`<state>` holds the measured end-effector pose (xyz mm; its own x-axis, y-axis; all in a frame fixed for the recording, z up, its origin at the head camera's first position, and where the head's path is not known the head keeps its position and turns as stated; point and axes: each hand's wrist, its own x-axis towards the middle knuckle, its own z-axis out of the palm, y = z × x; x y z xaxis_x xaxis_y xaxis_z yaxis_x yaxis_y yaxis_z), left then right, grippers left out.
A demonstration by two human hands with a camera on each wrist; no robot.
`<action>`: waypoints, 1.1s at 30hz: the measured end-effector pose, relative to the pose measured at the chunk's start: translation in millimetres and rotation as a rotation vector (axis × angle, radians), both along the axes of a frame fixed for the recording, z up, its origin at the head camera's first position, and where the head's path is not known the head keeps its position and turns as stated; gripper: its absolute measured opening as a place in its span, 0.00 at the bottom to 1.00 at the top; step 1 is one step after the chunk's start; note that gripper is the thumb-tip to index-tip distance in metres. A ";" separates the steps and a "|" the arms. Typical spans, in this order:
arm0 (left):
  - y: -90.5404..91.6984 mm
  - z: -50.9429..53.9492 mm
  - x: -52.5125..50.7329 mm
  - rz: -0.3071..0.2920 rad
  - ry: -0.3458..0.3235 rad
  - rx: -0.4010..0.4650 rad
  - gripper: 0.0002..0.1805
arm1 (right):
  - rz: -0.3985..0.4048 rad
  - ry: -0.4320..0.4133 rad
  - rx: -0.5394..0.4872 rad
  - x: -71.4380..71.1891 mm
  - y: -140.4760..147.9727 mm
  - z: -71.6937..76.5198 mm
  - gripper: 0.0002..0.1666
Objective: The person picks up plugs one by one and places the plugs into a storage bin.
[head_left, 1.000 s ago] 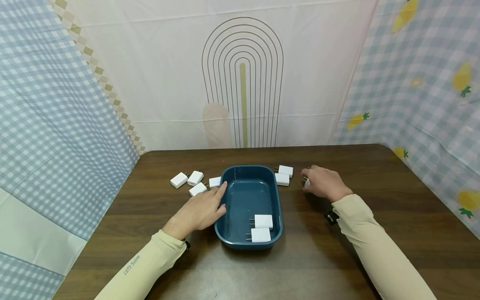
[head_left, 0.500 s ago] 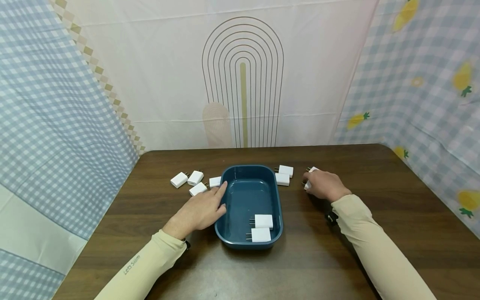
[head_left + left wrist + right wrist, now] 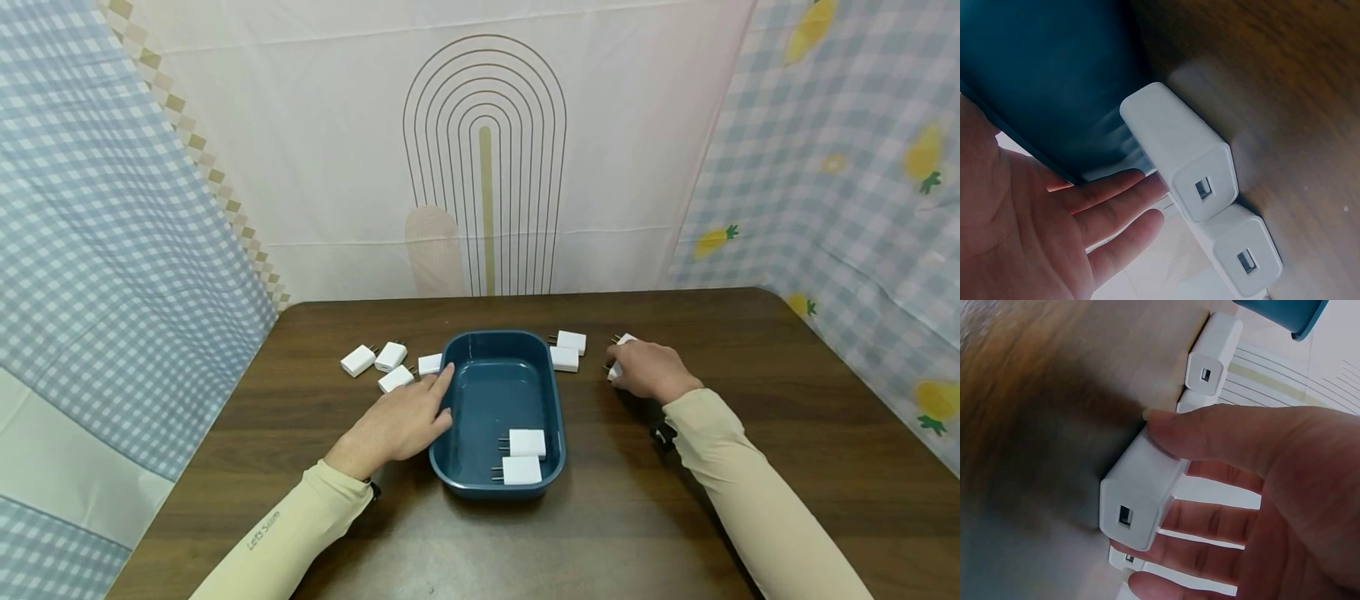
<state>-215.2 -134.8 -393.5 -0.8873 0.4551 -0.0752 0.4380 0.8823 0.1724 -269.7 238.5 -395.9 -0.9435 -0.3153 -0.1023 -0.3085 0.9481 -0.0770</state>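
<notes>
"Head view: what are the hands doing?"

"A person's left hand (image 3: 397,419), fingers extended, rests its index finger on the rim of a blue tray (image 3: 495,392). Inside the tray, to that hand's right, lie two chargers (image 3: 527,443). Three loose chargers (image 3: 358,360) sit beyond the hand to its left, and a lone charger (image 3: 430,364) lies just ahead of its fingers, beside the tray."

"And the right?"

"The right hand (image 3: 651,371) (sleeved, like the left, in pale fabric) pinches a white charger (image 3: 615,372) at the tabletop (image 3: 600,542). Another charger (image 3: 626,339) lies just past that hand; a pair of chargers (image 3: 565,359) rests to its left, near the tray."

"Left wrist view?"

"Palm visible, fingers spread, two chargers near the fingertips, rectangular ports showing. Whether skin meets plastic, I cannot tell."

"Right wrist view?"

"Thumb on one side of the white charger, fingers on the opposite side. Whether it is clear of the wood, I cannot tell. Beyond the thumb, the tray's corner shows."
</notes>
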 end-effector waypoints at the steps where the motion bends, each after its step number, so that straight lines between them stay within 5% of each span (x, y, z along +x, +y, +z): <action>1: 0.1 0.1 0.0 0.000 0.000 0.001 0.39 | 0.000 -0.001 0.001 0.2 -0.1 0.3 0.16; 23: 0.3 -0.4 0.2 -0.001 -0.001 0.001 0.38 | -0.007 -0.027 -0.019 2.9 -5.1 8.2 0.19; 33: 0.4 -0.1 0.0 -0.001 -0.004 0.002 0.38 | -0.004 0.050 -0.062 7.1 -16.6 18.2 0.19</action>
<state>-215.2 -134.4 -393.6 -0.8866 0.4559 -0.0781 0.4378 0.8816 0.1763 -262.7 221.8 -377.7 -0.9480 -0.3161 -0.0359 -0.3099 0.9431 -0.1201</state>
